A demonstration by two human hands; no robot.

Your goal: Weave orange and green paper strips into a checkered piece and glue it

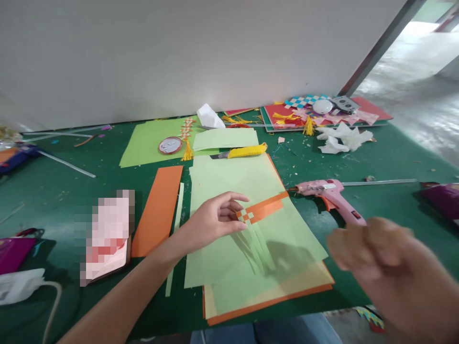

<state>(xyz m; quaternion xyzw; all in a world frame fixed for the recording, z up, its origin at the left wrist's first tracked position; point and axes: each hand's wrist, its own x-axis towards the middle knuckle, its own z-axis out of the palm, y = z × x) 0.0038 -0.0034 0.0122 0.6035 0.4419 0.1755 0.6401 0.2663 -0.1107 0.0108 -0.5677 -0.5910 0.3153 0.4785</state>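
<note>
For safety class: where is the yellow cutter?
Head view, slightly right of centre: the cutter lies on the large pale green sheet, at its far edge.

The paper stack [222,258] lies on the worktop [308,160], with the left hand [215,217] and woven strips [250,215] above it and the cutter [245,151] across its far part. Left of the stack runs a paper strip [180,203], and beyond that, a card panel [158,212]. The glue gun [328,188] lies just to its right, the right hand [383,260] nearer the wearer on that side. Behind the stack, a disc [170,145] sits leftward and tissues [344,136] rightward.
</note>
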